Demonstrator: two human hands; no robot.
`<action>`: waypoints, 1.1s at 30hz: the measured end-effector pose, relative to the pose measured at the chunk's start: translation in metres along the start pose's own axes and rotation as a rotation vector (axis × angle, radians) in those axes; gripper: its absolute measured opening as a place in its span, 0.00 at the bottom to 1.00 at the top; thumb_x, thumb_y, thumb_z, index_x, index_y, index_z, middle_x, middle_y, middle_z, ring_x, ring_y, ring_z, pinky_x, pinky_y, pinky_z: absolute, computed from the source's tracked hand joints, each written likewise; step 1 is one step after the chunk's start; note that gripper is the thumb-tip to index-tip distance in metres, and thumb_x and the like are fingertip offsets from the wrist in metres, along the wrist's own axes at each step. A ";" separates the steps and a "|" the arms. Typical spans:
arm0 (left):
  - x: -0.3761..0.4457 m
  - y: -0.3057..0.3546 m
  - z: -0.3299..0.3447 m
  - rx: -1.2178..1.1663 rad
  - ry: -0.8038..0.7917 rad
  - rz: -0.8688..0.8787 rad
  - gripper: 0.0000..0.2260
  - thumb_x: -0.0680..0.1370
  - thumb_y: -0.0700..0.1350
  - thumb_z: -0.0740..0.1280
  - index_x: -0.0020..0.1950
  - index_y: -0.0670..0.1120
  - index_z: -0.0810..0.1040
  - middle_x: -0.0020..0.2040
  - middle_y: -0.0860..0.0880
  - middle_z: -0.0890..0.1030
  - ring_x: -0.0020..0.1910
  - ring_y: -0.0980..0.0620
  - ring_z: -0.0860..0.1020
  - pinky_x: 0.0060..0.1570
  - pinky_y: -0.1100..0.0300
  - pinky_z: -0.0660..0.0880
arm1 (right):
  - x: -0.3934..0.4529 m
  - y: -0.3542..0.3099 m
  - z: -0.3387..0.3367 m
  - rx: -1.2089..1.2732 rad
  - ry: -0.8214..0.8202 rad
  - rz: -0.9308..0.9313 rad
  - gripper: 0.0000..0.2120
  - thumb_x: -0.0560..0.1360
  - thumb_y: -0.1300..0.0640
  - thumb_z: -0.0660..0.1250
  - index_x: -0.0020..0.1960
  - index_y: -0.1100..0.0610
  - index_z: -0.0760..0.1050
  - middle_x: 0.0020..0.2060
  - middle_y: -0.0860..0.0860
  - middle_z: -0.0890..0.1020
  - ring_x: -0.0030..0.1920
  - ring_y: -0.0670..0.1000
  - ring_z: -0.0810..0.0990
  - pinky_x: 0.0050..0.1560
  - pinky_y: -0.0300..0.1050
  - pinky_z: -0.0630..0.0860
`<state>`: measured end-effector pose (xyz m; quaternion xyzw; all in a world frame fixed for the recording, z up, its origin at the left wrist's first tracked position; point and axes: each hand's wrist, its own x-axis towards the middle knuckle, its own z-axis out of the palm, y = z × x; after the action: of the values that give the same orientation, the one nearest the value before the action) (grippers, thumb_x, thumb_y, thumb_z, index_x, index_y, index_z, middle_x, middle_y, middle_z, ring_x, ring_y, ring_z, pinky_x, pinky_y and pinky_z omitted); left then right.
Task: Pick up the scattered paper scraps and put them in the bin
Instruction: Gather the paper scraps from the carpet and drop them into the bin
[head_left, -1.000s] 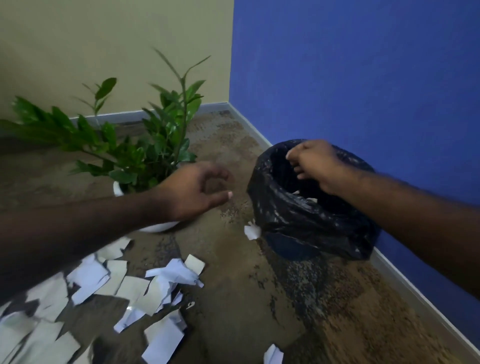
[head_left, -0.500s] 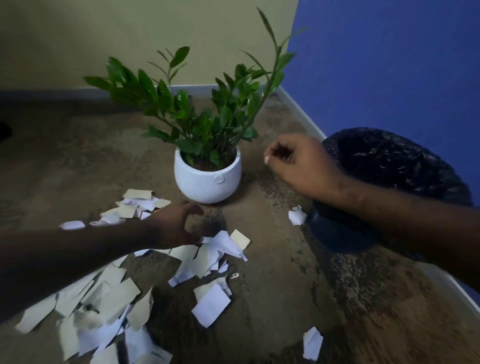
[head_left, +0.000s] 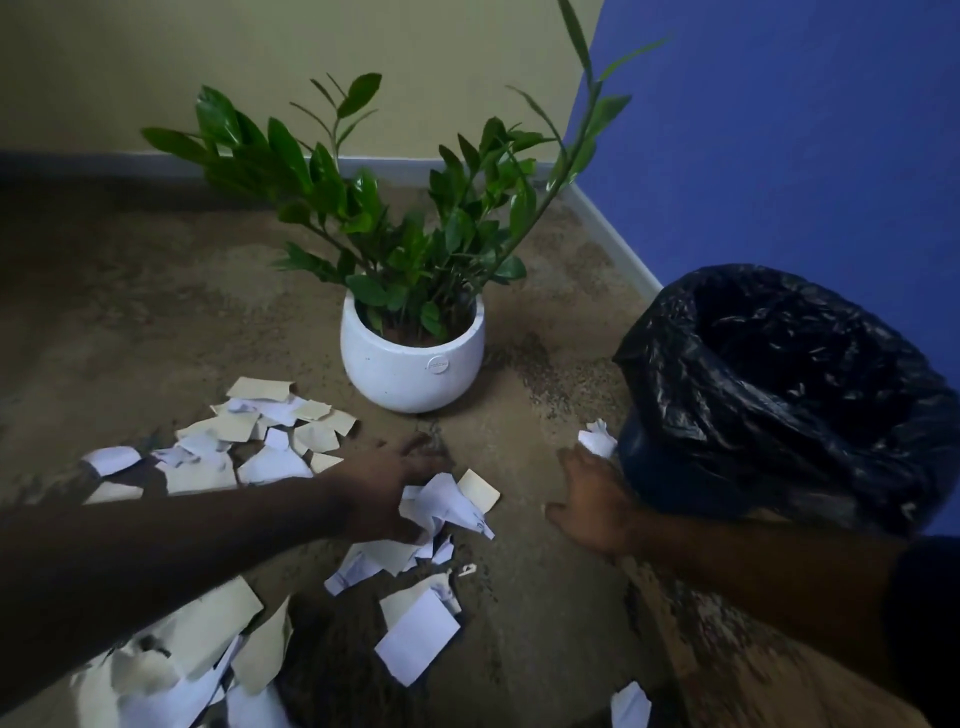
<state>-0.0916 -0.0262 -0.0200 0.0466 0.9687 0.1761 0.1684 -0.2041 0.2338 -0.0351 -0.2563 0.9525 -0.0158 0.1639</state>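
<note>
Several white and cream paper scraps (head_left: 270, 441) lie scattered over the brown floor, left and centre. My left hand (head_left: 387, 491) reaches down onto a crumpled white scrap (head_left: 449, 506), its fingers closing around the paper's left edge. My right hand (head_left: 592, 499) is low near the floor with fingers spread, its fingertips by a small crumpled scrap (head_left: 597, 439) that rests against the bin. The bin (head_left: 779, 395), lined with a black plastic bag, stands at the right against the blue wall.
A white pot with a green plant (head_left: 413, 358) stands just behind the scraps, between both hands. A cream wall runs along the back and a blue wall on the right, both with a skirting board. More scraps lie near the bottom edge (head_left: 628, 704).
My right hand left the bin's opening and dropped to the floor beside the bin. My left hand went down from near the plant pot onto the crumpled scrap. The view swung left.
</note>
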 end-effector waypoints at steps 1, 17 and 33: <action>0.003 0.002 0.002 0.028 -0.021 0.007 0.37 0.70 0.60 0.72 0.75 0.62 0.60 0.79 0.52 0.56 0.77 0.47 0.58 0.69 0.52 0.63 | 0.007 0.000 -0.001 0.026 0.018 0.048 0.32 0.71 0.45 0.67 0.70 0.57 0.63 0.68 0.57 0.67 0.70 0.60 0.65 0.69 0.53 0.65; 0.018 0.003 0.043 -0.035 -0.016 0.097 0.22 0.74 0.50 0.69 0.68 0.57 0.73 0.76 0.49 0.59 0.69 0.45 0.68 0.61 0.53 0.74 | 0.060 0.010 -0.009 0.044 -0.001 0.382 0.17 0.74 0.64 0.64 0.63 0.60 0.73 0.63 0.60 0.72 0.65 0.60 0.72 0.64 0.51 0.73; 0.004 -0.008 0.015 -0.111 0.083 -0.098 0.09 0.76 0.42 0.69 0.52 0.39 0.83 0.49 0.43 0.85 0.46 0.46 0.82 0.40 0.68 0.67 | -0.018 0.001 -0.013 -0.112 -0.380 -0.437 0.03 0.76 0.61 0.64 0.48 0.60 0.74 0.49 0.55 0.80 0.50 0.57 0.77 0.52 0.49 0.74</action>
<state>-0.0903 -0.0283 -0.0377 -0.0174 0.9648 0.2229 0.1388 -0.1936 0.2428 -0.0177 -0.4622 0.8264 0.0501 0.3176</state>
